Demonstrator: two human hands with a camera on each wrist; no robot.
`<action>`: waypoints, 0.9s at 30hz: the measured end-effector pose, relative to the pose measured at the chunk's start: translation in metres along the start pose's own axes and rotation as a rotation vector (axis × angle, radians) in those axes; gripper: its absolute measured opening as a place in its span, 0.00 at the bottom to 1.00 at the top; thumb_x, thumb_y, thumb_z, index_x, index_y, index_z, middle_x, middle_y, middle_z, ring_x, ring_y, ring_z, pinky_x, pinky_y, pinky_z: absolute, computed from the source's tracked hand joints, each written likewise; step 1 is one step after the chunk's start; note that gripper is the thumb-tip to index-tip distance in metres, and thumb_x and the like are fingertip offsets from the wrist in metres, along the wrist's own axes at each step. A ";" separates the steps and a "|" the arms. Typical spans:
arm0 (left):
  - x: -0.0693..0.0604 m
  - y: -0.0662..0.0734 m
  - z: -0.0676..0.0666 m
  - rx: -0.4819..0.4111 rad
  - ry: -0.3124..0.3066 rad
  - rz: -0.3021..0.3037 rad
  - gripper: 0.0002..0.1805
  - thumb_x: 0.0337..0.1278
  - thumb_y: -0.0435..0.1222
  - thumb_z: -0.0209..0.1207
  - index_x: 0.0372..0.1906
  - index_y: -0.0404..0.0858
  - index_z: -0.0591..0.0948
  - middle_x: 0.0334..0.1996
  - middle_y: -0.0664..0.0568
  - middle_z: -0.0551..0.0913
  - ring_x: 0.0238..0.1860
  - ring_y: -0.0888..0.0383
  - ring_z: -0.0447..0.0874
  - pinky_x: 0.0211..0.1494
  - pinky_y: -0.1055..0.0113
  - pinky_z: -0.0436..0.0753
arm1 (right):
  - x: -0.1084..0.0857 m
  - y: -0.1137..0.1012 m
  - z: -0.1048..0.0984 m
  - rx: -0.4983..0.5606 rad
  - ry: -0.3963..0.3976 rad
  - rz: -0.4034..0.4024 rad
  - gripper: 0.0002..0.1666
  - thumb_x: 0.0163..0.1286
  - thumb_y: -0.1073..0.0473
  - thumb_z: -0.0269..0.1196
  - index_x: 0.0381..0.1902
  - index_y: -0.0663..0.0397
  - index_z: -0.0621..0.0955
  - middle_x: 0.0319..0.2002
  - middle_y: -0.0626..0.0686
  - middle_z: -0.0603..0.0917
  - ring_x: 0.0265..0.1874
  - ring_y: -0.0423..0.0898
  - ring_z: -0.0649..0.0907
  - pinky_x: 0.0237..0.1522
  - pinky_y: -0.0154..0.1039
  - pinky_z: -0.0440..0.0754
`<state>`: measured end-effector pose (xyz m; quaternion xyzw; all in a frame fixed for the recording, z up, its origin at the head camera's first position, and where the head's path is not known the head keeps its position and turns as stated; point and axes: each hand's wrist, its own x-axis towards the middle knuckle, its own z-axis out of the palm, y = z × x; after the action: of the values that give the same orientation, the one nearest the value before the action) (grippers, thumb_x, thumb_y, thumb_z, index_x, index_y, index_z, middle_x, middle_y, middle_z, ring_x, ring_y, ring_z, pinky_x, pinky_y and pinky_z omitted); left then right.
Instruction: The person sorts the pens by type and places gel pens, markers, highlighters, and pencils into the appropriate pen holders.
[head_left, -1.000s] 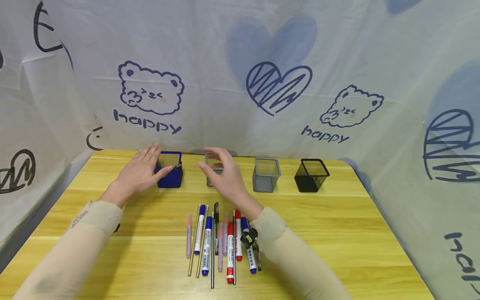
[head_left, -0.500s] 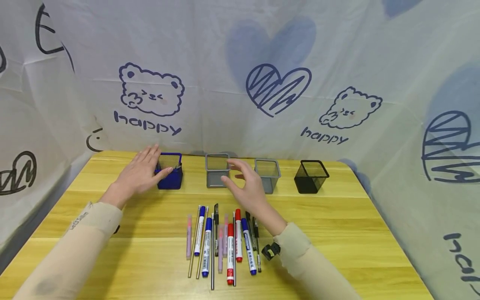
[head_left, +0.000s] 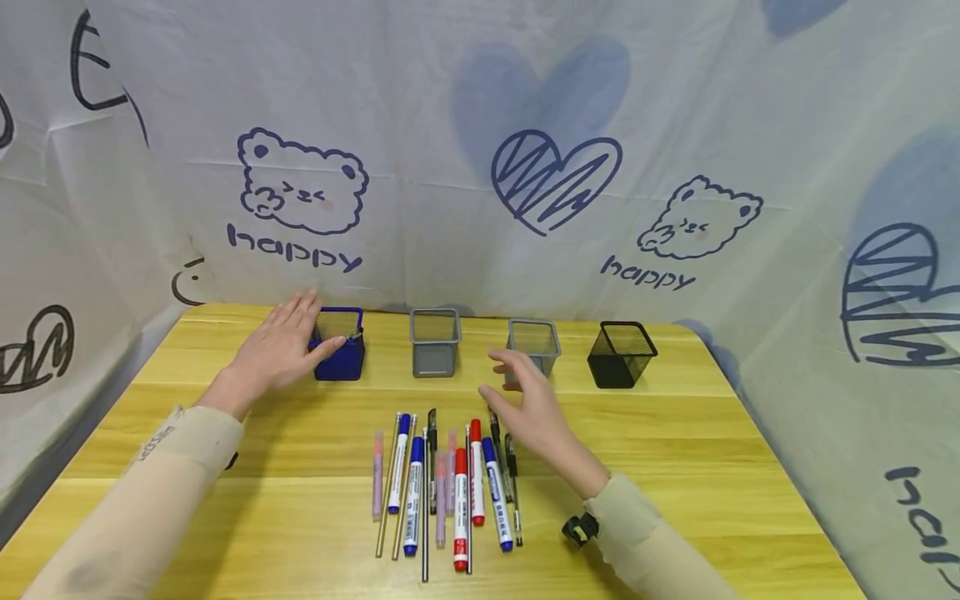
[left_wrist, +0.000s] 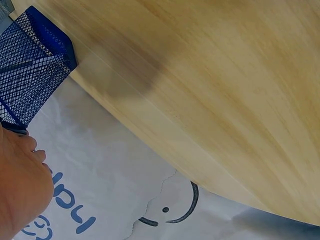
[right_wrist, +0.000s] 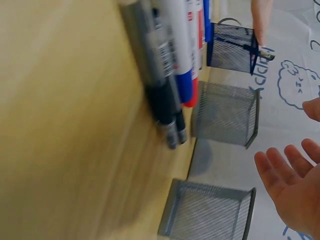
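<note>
My left hand (head_left: pixel 279 343) rests at the blue mesh pen holder (head_left: pixel 341 358), its fingers fairly straight along the left side and its thumb over the rim. A dark pen (right_wrist: pixel 240 45) leans inside that holder, its end above the rim. Empty and loosely bent, my right hand (head_left: pixel 534 408) hovers in front of the right grey mesh pen holder (head_left: pixel 534 337), partly covering it. Below and left of that hand lies a row of pens: blue markers (head_left: pixel 497 496), red markers (head_left: pixel 461 508), black pens (head_left: pixel 513 475), pink-capped pens (head_left: pixel 377 475) and thin pencils (head_left: pixel 425 525).
Another grey mesh pen holder (head_left: pixel 435 343) stands between the blue one and the right grey one. At the far right is a black mesh pen holder (head_left: pixel 622 357). A printed white cloth (head_left: pixel 435 167) hangs behind the wooden table (head_left: pixel 675 467).
My right hand has moved right and toward me, from in front of the left grey pen holder to the right one. The left hand stays at the blue holder.
</note>
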<state>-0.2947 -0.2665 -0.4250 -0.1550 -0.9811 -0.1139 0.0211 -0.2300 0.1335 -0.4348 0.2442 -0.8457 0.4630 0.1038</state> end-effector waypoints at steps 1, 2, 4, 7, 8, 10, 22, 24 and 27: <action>0.000 0.000 0.000 0.002 0.002 0.000 0.53 0.78 0.66 0.37 0.82 0.25 0.44 0.83 0.31 0.41 0.82 0.33 0.37 0.83 0.40 0.40 | -0.002 0.002 -0.002 -0.003 -0.010 0.009 0.31 0.74 0.58 0.68 0.72 0.54 0.74 0.67 0.56 0.77 0.60 0.57 0.81 0.58 0.55 0.85; 0.000 0.000 0.000 0.003 0.003 0.001 0.53 0.78 0.65 0.37 0.82 0.25 0.44 0.83 0.31 0.41 0.82 0.32 0.37 0.83 0.39 0.40 | -0.004 0.004 -0.004 -0.008 -0.020 0.018 0.32 0.74 0.59 0.68 0.72 0.55 0.74 0.67 0.57 0.76 0.60 0.58 0.81 0.58 0.55 0.85; 0.000 0.000 0.001 0.004 0.005 0.005 0.52 0.78 0.65 0.37 0.82 0.25 0.44 0.83 0.31 0.41 0.82 0.32 0.37 0.83 0.39 0.41 | -0.008 0.007 -0.007 -0.024 -0.037 0.033 0.32 0.73 0.60 0.69 0.72 0.56 0.74 0.67 0.58 0.76 0.60 0.59 0.81 0.57 0.54 0.86; 0.000 0.000 0.001 0.001 0.004 0.007 0.52 0.78 0.65 0.37 0.82 0.25 0.43 0.83 0.30 0.40 0.82 0.32 0.37 0.83 0.39 0.40 | -0.014 0.012 -0.012 -0.055 -0.066 0.054 0.32 0.71 0.61 0.70 0.71 0.58 0.74 0.66 0.59 0.76 0.58 0.60 0.81 0.55 0.52 0.87; 0.000 0.000 0.001 0.000 0.003 0.007 0.52 0.79 0.65 0.37 0.82 0.25 0.43 0.83 0.30 0.40 0.82 0.31 0.37 0.83 0.39 0.40 | -0.016 0.014 -0.013 -0.065 -0.076 0.060 0.32 0.71 0.62 0.70 0.70 0.58 0.74 0.66 0.60 0.76 0.57 0.60 0.82 0.54 0.51 0.88; -0.001 0.000 0.001 0.004 0.000 0.006 0.52 0.78 0.65 0.37 0.82 0.26 0.43 0.83 0.30 0.40 0.82 0.32 0.37 0.83 0.39 0.40 | -0.020 0.018 -0.015 -0.083 -0.102 0.076 0.32 0.70 0.63 0.70 0.70 0.60 0.74 0.66 0.60 0.76 0.56 0.58 0.82 0.53 0.50 0.88; -0.001 0.000 0.000 -0.003 -0.016 -0.002 0.53 0.78 0.66 0.36 0.82 0.26 0.42 0.83 0.31 0.39 0.82 0.32 0.36 0.83 0.38 0.39 | -0.042 0.033 -0.015 -0.212 -0.266 0.128 0.36 0.67 0.63 0.72 0.70 0.62 0.73 0.57 0.60 0.79 0.43 0.47 0.83 0.45 0.37 0.87; 0.000 0.000 0.000 -0.002 -0.014 -0.001 0.53 0.78 0.66 0.36 0.82 0.26 0.42 0.83 0.31 0.39 0.82 0.32 0.36 0.83 0.38 0.39 | -0.044 0.034 -0.014 -0.235 -0.277 0.126 0.36 0.66 0.62 0.73 0.70 0.62 0.74 0.55 0.58 0.79 0.41 0.45 0.81 0.44 0.37 0.85; 0.000 0.000 0.000 0.000 -0.014 0.000 0.53 0.78 0.66 0.36 0.82 0.27 0.42 0.83 0.32 0.39 0.82 0.32 0.36 0.83 0.39 0.39 | -0.045 0.036 -0.014 -0.258 -0.297 0.133 0.36 0.66 0.61 0.74 0.69 0.61 0.75 0.52 0.56 0.79 0.40 0.42 0.79 0.43 0.36 0.84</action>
<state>-0.2952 -0.2665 -0.4250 -0.1556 -0.9813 -0.1125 0.0140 -0.2104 0.1753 -0.4716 0.2380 -0.9183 0.3156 -0.0224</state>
